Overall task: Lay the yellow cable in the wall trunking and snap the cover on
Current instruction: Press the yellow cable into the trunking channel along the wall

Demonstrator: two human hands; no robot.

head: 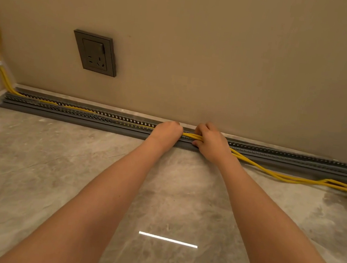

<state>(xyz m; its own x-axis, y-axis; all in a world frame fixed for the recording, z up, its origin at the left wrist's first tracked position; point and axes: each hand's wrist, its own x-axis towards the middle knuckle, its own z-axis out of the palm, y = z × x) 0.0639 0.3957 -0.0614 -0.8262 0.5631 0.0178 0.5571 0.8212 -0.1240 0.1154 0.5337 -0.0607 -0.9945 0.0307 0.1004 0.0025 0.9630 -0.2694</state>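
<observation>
Gripping cable [273,173] over trunking [70,114], right hand [210,142] sits beside possibly pressing left hand [167,130].

Part-laid yellow cable [273,173] in open grey slotted trunking [287,155]; cover [69,118] off.
Seated in the channel from left corner to mid-run, then out and trailing loose over the floor to the right, in several strands. Open along the wall foot. Flat on the floor just in front, parallel.

Beige wall [224,49] with a grey socket [95,53], glossy marbled grey floor [29,167] with a bright light streak [168,239]
</observation>
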